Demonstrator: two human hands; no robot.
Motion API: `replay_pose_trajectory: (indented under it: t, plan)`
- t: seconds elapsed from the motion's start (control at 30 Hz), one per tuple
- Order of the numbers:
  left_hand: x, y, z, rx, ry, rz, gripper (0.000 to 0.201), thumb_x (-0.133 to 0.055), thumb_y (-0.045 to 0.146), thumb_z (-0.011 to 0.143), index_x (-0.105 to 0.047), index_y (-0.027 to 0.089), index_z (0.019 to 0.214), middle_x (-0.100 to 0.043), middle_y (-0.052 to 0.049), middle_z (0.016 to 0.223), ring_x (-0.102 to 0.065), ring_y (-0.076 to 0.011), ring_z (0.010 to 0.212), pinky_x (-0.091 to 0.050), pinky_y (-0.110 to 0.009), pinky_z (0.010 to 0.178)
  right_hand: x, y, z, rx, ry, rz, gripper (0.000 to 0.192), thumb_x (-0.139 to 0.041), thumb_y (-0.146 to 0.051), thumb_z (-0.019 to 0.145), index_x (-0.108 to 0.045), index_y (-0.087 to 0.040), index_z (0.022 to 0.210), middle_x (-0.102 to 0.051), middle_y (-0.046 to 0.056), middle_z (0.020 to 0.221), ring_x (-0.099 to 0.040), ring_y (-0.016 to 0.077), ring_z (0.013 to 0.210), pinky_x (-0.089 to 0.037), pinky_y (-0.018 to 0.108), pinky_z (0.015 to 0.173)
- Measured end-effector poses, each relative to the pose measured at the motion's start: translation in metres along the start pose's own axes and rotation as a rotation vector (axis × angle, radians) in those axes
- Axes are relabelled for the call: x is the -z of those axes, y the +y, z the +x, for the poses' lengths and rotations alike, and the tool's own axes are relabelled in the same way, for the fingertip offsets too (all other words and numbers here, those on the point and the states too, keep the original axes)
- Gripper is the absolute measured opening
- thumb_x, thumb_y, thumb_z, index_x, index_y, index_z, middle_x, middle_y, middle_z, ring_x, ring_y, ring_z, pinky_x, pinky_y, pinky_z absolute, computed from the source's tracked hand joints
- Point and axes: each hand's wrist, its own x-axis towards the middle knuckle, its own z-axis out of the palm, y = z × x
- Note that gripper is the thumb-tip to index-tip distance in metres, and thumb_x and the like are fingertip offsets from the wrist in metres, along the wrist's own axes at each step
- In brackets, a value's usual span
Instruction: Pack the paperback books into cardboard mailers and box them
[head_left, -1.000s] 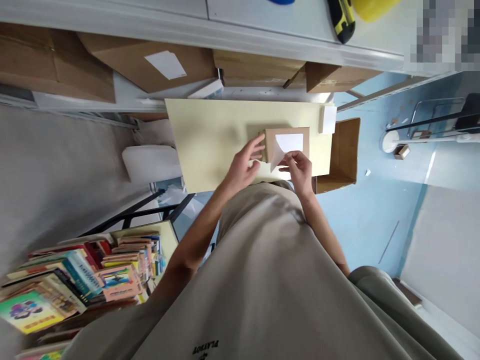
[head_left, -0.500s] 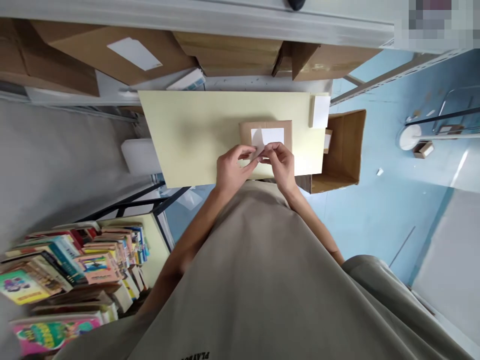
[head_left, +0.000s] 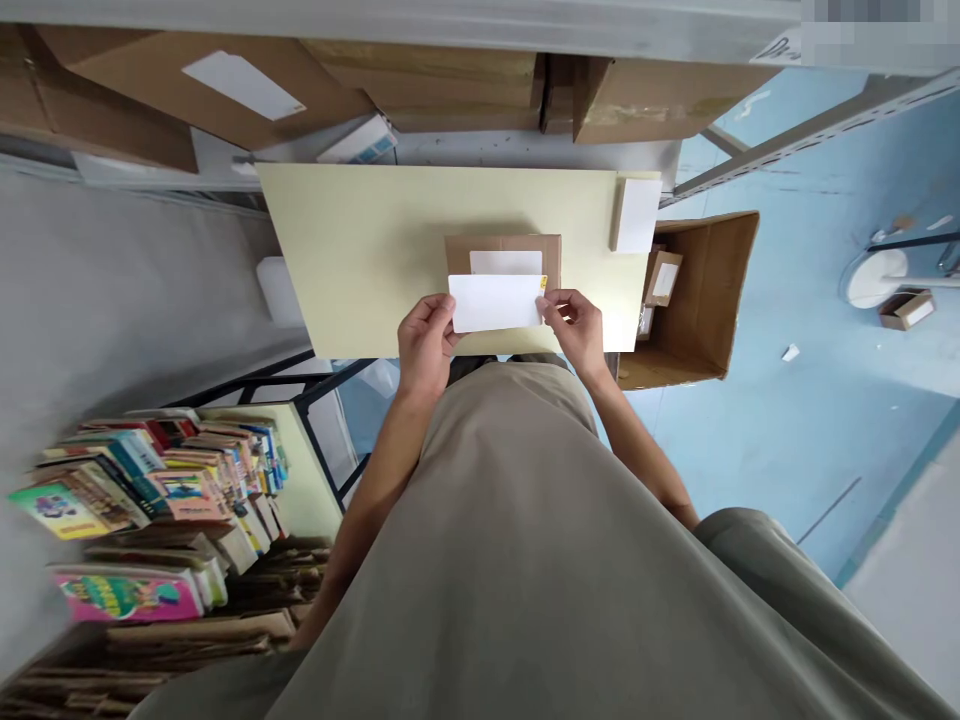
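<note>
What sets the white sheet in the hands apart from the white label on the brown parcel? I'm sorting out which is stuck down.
The white sheet is held up by its two ends, in the left hand and right hand; the white label lies flat on the brown parcel. The sheet looks larger and hides the parcel's near edge. Both are plain white rectangles.

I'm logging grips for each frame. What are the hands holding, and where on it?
A white sheet, held above the brown parcel: left hand pinches its left edge, right hand its right edge.

White sheet (head_left: 496, 303) peeled off parcel (head_left: 502, 250), now stretched flat between both hands
</note>
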Motion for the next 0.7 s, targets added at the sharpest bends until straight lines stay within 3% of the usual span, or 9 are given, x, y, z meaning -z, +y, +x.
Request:
replay_pose_trajectory:
  t: [0.13,0.23,0.37,0.47,0.57,0.7]
  plan:
    - [-0.005,-0.003,-0.003,-0.002,0.028,-0.020,0.055,-0.096,0.072,0.085,-0.067,0.026,0.097,-0.080,-0.003,0.096,-0.084,-0.0244,0.105,-0.070,-0.032,0.087,0.004,0.005,-0.001,0.004,-0.041,0.008,0.058,-0.077,-0.083,0.098,-0.075,-0.025,0.093,-0.078,0.004,0.093,-0.068,0.0192,0.079,-0.062,0.038,0.078]
    - [-0.001,-0.015,-0.001,-0.001,0.065,0.005,0.056,-0.097,0.071,0.082,-0.067,0.026,0.096,-0.080,-0.002,0.096,-0.082,-0.0228,0.101,-0.068,-0.032,0.086,0.003,0.000,-0.010,0.077,-0.044,-0.037,0.048,-0.074,-0.073,0.105,-0.074,-0.026,0.094,-0.078,0.004,0.095,-0.067,0.0190,0.080,-0.060,0.037,0.077]
    - [0.012,-0.039,0.006,0.070,0.149,0.045,0.056,-0.099,0.068,0.074,-0.067,0.026,0.092,-0.075,0.000,0.089,-0.078,-0.0201,0.093,-0.064,-0.030,0.080,-0.005,-0.013,-0.037,0.266,-0.256,-0.167,0.025,-0.068,-0.045,0.112,-0.074,-0.025,0.098,-0.079,0.005,0.103,-0.069,0.0181,0.081,-0.057,0.035,0.077]
    - [0.023,-0.053,0.006,0.165,0.132,0.032,0.058,-0.099,0.069,0.070,-0.066,0.025,0.089,-0.076,-0.002,0.091,-0.078,-0.0214,0.093,-0.063,-0.031,0.081,-0.010,-0.020,-0.054,0.357,-0.393,-0.276,0.019,-0.062,-0.033,0.114,-0.074,-0.025,0.100,-0.077,0.005,0.104,-0.069,0.0178,0.083,-0.055,0.034,0.077]
    - [0.030,-0.058,0.005,0.187,0.118,0.076,0.060,-0.099,0.072,0.069,-0.069,0.024,0.088,-0.078,-0.004,0.092,-0.079,-0.0228,0.094,-0.064,-0.034,0.084,-0.009,-0.017,-0.054,0.349,-0.366,-0.284,0.021,-0.062,-0.035,0.114,-0.074,-0.024,0.100,-0.077,0.006,0.104,-0.069,0.0180,0.083,-0.056,0.034,0.077]
    - [0.028,-0.057,0.021,0.092,0.104,0.185,0.062,-0.101,0.074,0.070,-0.077,0.021,0.092,-0.079,-0.005,0.090,-0.078,-0.0224,0.092,-0.065,-0.034,0.085,0.000,0.003,-0.022,0.220,-0.201,-0.221,0.037,-0.068,-0.059,0.111,-0.073,-0.025,0.097,-0.078,0.005,0.101,-0.069,0.0195,0.083,-0.060,0.036,0.079]
